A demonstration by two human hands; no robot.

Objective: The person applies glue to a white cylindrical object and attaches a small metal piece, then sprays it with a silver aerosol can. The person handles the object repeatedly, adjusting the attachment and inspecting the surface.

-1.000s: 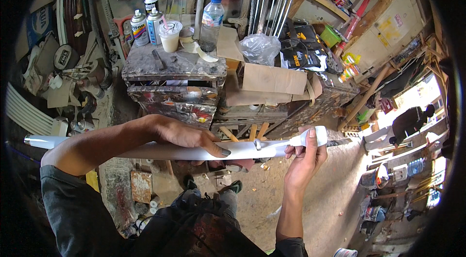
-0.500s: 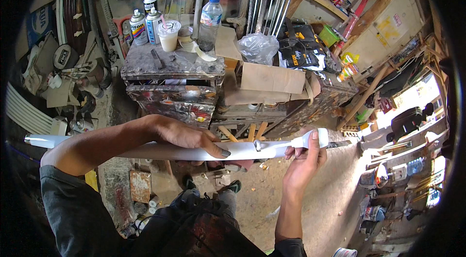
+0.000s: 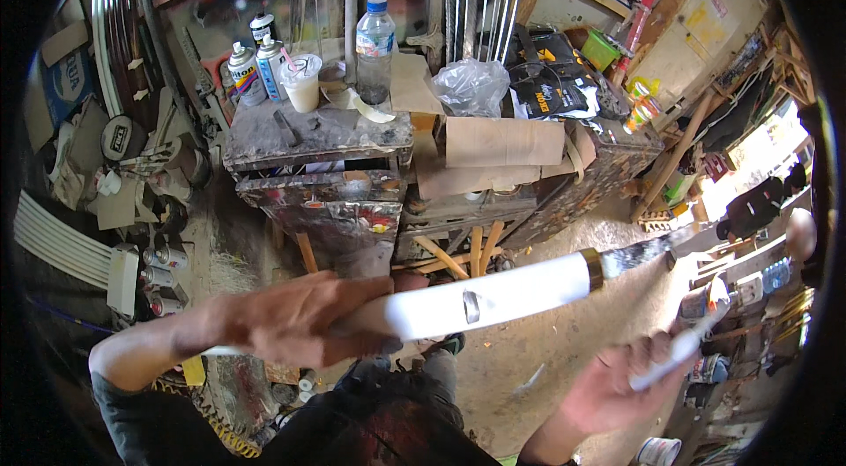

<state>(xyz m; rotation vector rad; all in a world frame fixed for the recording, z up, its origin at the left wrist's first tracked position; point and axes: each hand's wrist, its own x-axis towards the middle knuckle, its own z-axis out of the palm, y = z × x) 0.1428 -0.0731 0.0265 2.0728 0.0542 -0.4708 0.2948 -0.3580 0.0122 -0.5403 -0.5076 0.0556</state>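
My left hand (image 3: pixel 286 318) is wrapped round a long, smooth white rod-shaped piece (image 3: pixel 520 297), which slants up to the right in front of me. A small silvery mark or fitting shows on its side. At its right end sits a brass-coloured collar (image 3: pixel 596 269), with a narrow, blotchy grey part (image 3: pixel 648 253) reaching on beyond it. Lower right, apart from the rod, my right hand (image 3: pixel 621 382) is closed on a slim white tool with a narrow tip (image 3: pixel 674 358); motion blur hides its exact kind.
Ahead stands a paint-stained cabinet (image 3: pixel 308 136) bearing spray cans (image 3: pixel 245 74), a plastic cup (image 3: pixel 301 83) and a water bottle (image 3: pixel 375 48). Beside it lie cardboard (image 3: pixel 502 143) and a clear plastic bag (image 3: pixel 471 87). White pipes (image 3: pixel 62 241) line the left; buckets (image 3: pixel 705 297) stand at right.
My right hand has come away from the rod, moving down and right with the white tool. The rod's right end has swung up and closer, and its brass collar now shows.
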